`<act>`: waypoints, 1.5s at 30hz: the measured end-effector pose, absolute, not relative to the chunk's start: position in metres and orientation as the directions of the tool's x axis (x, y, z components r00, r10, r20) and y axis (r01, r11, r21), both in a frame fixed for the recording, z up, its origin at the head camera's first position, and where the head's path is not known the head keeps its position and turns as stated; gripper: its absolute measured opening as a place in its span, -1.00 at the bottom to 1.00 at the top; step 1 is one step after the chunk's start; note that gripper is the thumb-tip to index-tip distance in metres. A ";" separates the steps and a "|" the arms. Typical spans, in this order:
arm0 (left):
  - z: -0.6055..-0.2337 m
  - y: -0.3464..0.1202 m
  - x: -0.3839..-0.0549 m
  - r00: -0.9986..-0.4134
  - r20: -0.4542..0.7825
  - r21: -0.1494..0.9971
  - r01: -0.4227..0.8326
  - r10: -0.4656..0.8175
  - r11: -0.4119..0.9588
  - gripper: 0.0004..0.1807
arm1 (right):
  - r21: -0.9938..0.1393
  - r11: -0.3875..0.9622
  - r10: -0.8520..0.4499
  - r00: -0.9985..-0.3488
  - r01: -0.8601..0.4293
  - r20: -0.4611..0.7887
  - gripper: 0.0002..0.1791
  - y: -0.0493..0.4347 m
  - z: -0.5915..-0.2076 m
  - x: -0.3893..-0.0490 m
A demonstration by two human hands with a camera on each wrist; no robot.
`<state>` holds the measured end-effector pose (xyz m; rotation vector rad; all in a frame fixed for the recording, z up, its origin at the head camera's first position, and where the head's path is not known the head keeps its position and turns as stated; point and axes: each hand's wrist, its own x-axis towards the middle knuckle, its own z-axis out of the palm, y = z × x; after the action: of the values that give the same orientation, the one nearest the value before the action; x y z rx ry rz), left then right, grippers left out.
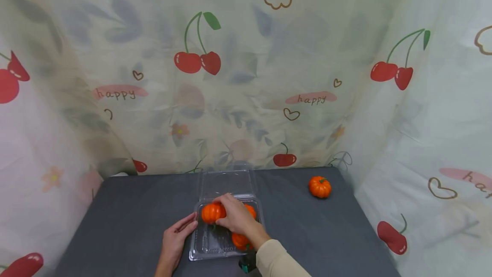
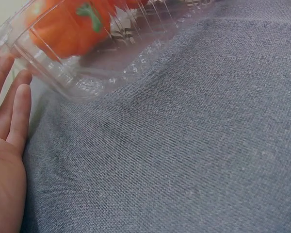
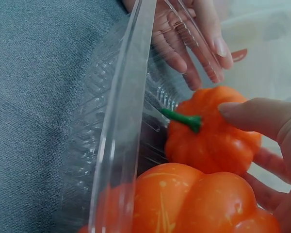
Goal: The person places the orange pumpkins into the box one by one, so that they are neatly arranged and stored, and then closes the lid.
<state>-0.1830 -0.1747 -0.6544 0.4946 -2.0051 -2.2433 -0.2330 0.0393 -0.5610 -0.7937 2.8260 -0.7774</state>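
Observation:
A clear plastic clamshell box lies on the table with its lid folded back. My right hand holds a small orange toy pumpkin in the box's back left part. In the right wrist view its thumb lies on the pumpkin's side, and the green stem points toward the wall. Two more toy pumpkins sit in the right half, the front one partly behind my wrist. My left hand touches the box's left rim, fingers straight.
Another orange toy pumpkin stands on the dark grey tablecloth, back right. A patterned curtain surrounds the table at the back and both sides. A small dark device is at my right wrist.

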 end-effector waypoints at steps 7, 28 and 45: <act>-0.655 -0.175 -0.186 -0.942 -0.159 0.984 -0.128 -0.295 -0.122 -0.43 | -0.473 0.747 -0.540 -0.842 -0.468 -0.020 -0.46 0.038 -0.561 -0.236; -0.655 -0.173 -0.187 -0.940 -0.194 0.978 -0.163 -0.280 -0.130 -0.39 | -0.463 0.737 -0.576 -0.817 -0.493 -0.046 -0.40 0.039 -0.557 -0.232; -0.657 -0.176 -0.184 -0.943 -0.190 0.977 -0.154 -0.275 -0.148 -0.36 | -0.157 0.812 -0.562 -0.825 -0.563 0.051 -0.35 0.060 -0.548 -0.223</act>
<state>-0.1842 -0.1756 -0.6575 0.5037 -1.9944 -2.2651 -0.2226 0.0595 -0.5481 -0.9293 2.9922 -0.2603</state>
